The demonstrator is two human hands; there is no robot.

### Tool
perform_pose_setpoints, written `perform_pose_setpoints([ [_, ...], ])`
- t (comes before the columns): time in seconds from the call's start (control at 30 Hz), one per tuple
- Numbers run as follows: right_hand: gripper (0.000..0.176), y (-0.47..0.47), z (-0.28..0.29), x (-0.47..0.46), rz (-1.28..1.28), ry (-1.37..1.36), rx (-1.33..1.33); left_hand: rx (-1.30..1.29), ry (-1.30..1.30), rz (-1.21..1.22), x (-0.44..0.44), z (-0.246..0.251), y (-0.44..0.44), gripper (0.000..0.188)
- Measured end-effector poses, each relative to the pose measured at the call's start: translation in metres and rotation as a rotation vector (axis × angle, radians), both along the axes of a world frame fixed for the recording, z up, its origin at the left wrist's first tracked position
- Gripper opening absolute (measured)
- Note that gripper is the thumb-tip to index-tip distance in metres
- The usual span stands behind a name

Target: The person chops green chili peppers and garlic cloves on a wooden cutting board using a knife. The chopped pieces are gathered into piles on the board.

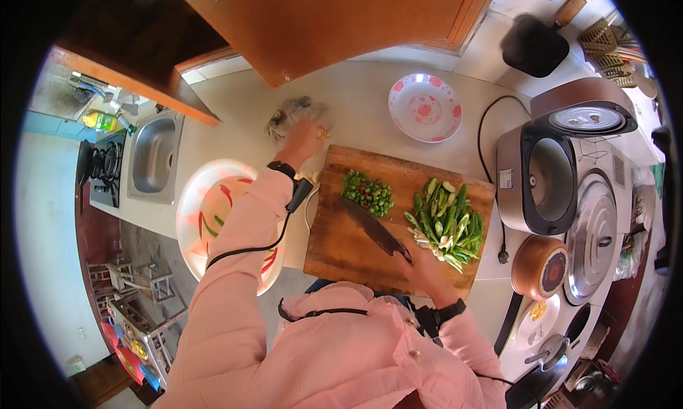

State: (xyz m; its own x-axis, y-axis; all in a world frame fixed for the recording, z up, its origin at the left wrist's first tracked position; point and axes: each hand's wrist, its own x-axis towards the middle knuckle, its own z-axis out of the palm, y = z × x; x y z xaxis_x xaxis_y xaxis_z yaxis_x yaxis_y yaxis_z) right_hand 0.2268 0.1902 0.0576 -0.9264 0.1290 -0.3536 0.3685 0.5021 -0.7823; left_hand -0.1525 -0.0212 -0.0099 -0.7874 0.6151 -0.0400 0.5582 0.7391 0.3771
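My right hand grips the handle of a kitchen knife, whose dark blade lies over the wooden cutting board. The blade's tip is beside a small heap of diced green chili with red bits. Sliced green peppers are piled on the board's right half, with pale slices at their lower left. My left hand reaches beyond the board's far left corner to a crumpled clear plastic bag. A small yellowish piece shows by its fingers; whether they grip anything is unclear.
A white basin with red and green chilies stands left, under my left forearm. A floral plate sits behind the board. To the right are an open rice cooker, its cord and a copper-coloured pot. Cabinet doors hang open overhead.
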Motion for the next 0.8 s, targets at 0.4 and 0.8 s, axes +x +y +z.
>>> perform_pose_setpoints([
  [0.4, 0.025, 0.014, -0.012, -0.047, 0.201, 0.094, 0.089, 0.464, -0.461, 0.262, 0.217, 0.058, -0.039, 0.042],
  [0.8, 0.024, -0.001, -0.003, -0.031, -0.173, -0.009, -0.262, 0.279, -0.166, 0.218, 0.25, 0.009, -0.005, 0.039],
])
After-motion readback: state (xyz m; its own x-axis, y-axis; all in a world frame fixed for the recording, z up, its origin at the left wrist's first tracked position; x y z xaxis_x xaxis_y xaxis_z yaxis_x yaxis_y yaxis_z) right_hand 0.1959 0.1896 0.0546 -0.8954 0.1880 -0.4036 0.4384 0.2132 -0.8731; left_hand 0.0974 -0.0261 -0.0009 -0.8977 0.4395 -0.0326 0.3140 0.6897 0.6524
